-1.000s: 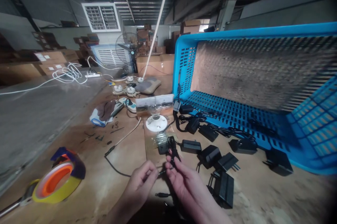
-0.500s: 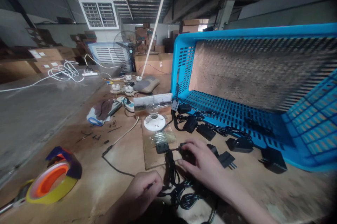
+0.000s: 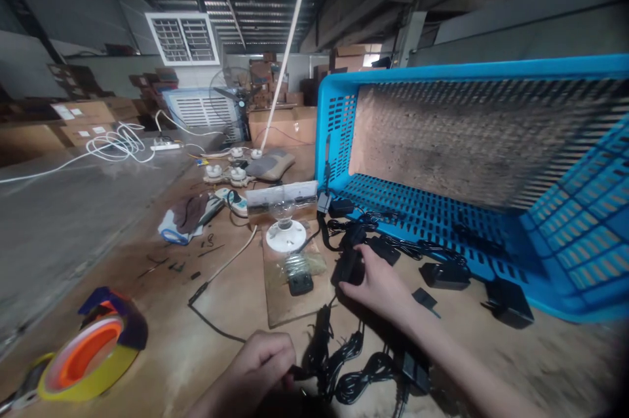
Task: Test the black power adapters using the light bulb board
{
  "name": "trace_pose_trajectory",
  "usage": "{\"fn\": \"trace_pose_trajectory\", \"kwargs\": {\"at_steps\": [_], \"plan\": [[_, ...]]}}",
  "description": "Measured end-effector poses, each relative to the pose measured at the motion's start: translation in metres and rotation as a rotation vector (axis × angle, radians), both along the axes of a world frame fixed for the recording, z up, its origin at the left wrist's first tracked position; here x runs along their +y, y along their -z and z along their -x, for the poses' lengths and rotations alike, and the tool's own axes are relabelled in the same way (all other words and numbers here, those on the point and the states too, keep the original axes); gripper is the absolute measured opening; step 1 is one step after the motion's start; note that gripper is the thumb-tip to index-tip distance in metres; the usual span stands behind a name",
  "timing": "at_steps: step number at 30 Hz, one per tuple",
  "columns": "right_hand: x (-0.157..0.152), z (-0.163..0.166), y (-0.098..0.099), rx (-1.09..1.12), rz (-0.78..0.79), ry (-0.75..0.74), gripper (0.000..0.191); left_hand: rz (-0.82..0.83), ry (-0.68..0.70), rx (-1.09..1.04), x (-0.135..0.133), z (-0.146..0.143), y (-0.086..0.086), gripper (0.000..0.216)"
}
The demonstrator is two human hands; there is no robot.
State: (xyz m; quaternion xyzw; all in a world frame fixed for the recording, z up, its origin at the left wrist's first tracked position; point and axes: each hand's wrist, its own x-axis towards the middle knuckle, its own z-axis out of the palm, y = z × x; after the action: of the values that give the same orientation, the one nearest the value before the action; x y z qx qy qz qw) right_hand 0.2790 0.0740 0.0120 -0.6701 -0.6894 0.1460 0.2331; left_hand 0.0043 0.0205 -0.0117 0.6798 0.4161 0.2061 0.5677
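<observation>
Over the worktop (image 3: 216,339), a black adapter (image 3: 348,266) is gripped palm-down by the outstretched right hand (image 3: 381,290), just beside a tipped blue crate (image 3: 472,69). The left hand (image 3: 260,365) is held low and curled, with a cable end (image 3: 299,373) pinched narrowly in it. Looped black cables (image 3: 354,373) are spread on the worktop between both hands.

The tan wooden workbench (image 3: 496,365) carried a blue plastic crate (image 3: 337,123) tipped on its side, black power adapters (image 3: 445,276), coiled black cables (image 3: 356,372), a wooden board (image 3: 280,300) under a white lamp holder (image 3: 285,236), and a roll of yellow tape (image 3: 88,365).
</observation>
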Motion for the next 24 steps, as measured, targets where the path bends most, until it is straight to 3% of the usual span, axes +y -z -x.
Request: {"fn": "trace_pose_trajectory", "kwargs": {"at_steps": [2,6,9,16,20,24], "plan": [[-0.002,-0.002,-0.008,0.153,-0.056,-0.103,0.067,0.006,-0.091,-0.025,0.003,0.003,0.002,0.050],[-0.013,0.009,-0.028,0.248,-0.136,-0.486,0.071,-0.112,-0.228,-0.034,0.008,0.009,0.006,0.056],[-0.017,0.031,-0.030,0.275,-0.170,-0.626,0.076,-0.013,-0.257,-0.144,0.007,0.013,0.009,0.061],[-0.012,0.060,-0.008,0.078,-0.147,-0.590,0.078,0.055,-0.359,-0.349,0.002,0.008,0.001,0.048],[-0.015,0.056,-0.014,0.102,-0.176,-0.556,0.077,-0.025,-0.417,-0.269,0.002,0.005,-0.004,0.047],[-0.014,0.056,-0.020,0.162,-0.220,-0.545,0.076,-0.017,-0.437,-0.318,0.003,0.005,-0.004,0.048]]}}
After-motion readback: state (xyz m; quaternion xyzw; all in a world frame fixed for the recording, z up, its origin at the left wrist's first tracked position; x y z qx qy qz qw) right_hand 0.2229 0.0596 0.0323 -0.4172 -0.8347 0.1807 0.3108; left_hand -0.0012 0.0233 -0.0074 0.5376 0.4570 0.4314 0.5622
